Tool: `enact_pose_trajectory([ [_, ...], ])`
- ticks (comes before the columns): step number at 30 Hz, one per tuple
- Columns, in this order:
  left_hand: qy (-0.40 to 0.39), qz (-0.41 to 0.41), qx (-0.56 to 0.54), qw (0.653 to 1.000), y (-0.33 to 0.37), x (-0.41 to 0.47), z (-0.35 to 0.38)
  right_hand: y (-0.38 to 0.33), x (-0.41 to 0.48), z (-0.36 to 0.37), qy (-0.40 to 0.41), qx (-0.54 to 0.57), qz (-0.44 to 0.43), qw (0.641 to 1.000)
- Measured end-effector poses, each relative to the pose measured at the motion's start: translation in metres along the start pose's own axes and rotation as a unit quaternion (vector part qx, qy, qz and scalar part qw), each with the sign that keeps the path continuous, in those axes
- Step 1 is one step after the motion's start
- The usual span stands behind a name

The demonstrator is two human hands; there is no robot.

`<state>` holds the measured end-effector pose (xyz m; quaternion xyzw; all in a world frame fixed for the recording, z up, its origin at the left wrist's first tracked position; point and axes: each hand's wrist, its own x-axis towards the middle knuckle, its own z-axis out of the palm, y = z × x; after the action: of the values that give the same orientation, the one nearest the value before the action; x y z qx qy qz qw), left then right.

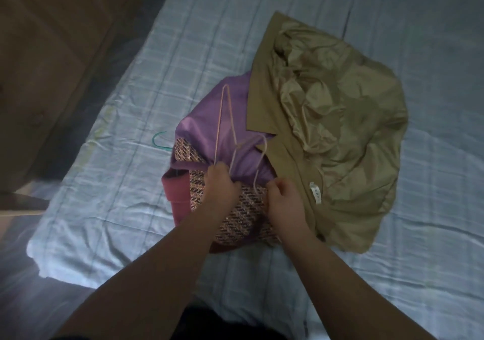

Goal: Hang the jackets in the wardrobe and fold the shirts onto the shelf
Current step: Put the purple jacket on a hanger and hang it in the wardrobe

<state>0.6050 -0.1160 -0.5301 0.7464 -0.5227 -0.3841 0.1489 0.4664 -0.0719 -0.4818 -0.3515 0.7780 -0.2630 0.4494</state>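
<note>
A pink tweed jacket (246, 214) with purple lining (209, 122) lies on the bed (131, 104) in front of me. A thin pink wire hanger (222, 120) rests on the lining. My left hand (222, 182) grips the hanger's lower end at the jacket's edge. My right hand (282, 195) pinches the tweed fabric beside it. An olive-green jacket (335, 120) lies inside out to the right, partly overlapping the tweed one, with a white label (314, 191) showing.
A teal hanger hook (159, 140) sticks out from under the tweed jacket on the left. A wooden wardrobe or cabinet (47, 51) stands to the left of the bed. The checked bedsheet stretches around the clothes.
</note>
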Motion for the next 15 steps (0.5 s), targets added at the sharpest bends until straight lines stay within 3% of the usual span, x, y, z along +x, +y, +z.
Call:
enact_pose_trajectory([
  [6, 0.041, 0.000, -0.059, 0.997, -0.027, -0.016, -0.031, -0.031, -0.012, 0.015, -0.043, -0.074, -0.150, 0.985],
  [9, 0.061, 0.007, -0.077, 0.995, -0.048, -0.031, -0.049, -0.043, -0.013, 0.034, -0.109, -0.138, -0.201, 0.964],
  [12, 0.068, 0.002, -0.125, 0.990, -0.067, -0.048, -0.064, -0.036, -0.009, 0.062, -0.202, -0.249, -0.296, 0.900],
  [15, 0.032, -0.055, -0.134, 0.989, -0.089, -0.065, -0.070, -0.019, -0.012, 0.089, -0.278, -0.389, -0.310, 0.822],
])
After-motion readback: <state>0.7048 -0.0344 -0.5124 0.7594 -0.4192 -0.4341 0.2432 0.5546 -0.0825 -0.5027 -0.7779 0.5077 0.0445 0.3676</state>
